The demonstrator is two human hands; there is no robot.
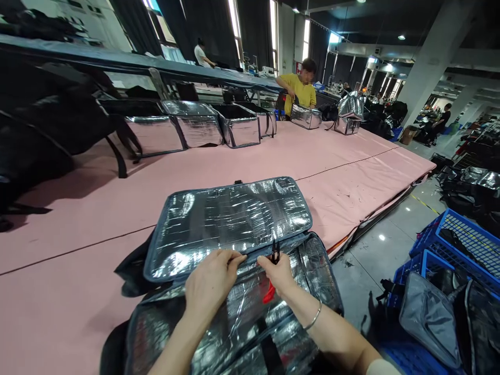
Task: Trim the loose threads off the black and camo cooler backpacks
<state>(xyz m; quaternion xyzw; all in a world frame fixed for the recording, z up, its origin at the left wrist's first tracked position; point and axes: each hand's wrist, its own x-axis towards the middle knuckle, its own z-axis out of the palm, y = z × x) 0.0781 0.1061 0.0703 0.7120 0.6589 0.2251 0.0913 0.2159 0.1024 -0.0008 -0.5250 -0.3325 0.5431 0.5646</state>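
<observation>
A silver foil-lined insulated bag point(230, 219) lies open on the pink table point(78, 224) in front of me, its lid flap folded back. My left hand point(211, 281) pinches the hinge seam between lid and body, fingers closed on the fabric. My right hand point(279, 273) is closed around small thread snips point(273, 260) with a red handle and dark blades pointing up, right beside the left hand at the same seam. A thin bracelet sits on my right wrist.
Several open foil bags point(195, 130) line the table's far side, with black bags point(47, 130) piled at left. A person in a yellow shirt point(299, 91) handles a bag at the far end. Blue crates point(457, 245) and more bags stand on the floor at right.
</observation>
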